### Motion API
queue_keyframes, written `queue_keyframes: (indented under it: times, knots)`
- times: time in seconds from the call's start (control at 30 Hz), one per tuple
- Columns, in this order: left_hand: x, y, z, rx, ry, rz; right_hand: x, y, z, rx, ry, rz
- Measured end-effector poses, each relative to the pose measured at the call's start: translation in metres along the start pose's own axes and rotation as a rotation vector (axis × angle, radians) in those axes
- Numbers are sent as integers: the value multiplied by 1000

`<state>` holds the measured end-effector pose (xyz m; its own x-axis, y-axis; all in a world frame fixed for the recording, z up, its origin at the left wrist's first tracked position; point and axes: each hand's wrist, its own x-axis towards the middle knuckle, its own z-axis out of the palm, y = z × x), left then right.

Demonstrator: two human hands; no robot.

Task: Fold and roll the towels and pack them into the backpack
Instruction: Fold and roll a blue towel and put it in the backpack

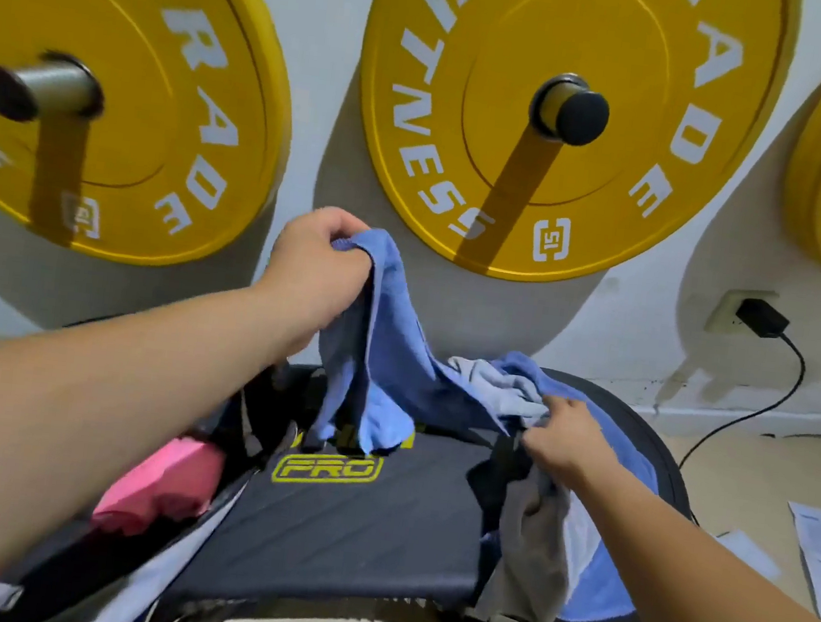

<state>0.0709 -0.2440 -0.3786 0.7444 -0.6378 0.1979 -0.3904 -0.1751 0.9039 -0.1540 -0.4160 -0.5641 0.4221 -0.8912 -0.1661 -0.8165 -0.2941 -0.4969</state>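
Observation:
My left hand (pixel 318 269) is raised above the black padded bench (pixel 347 533) and grips one corner of a blue towel (pixel 383 348), which hangs down from it. My right hand (pixel 557 440) is lower, at the bench's right side, fingers closed on the other end of that blue towel beside a grey towel (pixel 530 544). The grey towel lies in a loose heap with another blue towel (pixel 618 493) on the right. A pink towel (pixel 163 487) sits inside the open dark backpack (pixel 62 562) at the lower left.
Yellow weight plates (pixel 547 122) hang on pegs on the white wall behind the bench. A black plug and cable (pixel 760 320) run from a wall socket at the right. Papers (pixel 820 562) lie on the floor at the right. A dark round plate (pixel 664 442) lies under the heap.

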Motion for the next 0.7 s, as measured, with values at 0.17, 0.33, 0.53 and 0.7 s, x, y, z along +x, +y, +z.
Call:
queue_keyframes:
  times: [0.17,0.33,0.53,0.7]
  knots:
    - [-46,-35,-41,374,-361,-20,-41,-86,1,228,-73,-185]
    - [-83,-72,-64,385,-325,-49,-102,-175,29,423,-736,-403]
    - [-91,-87,-83,459,-271,42,-124,-197,25,577,-908,-498]
    - [-86,-90,-99,462,-276,146,-126,-195,22,691,-578,-422]
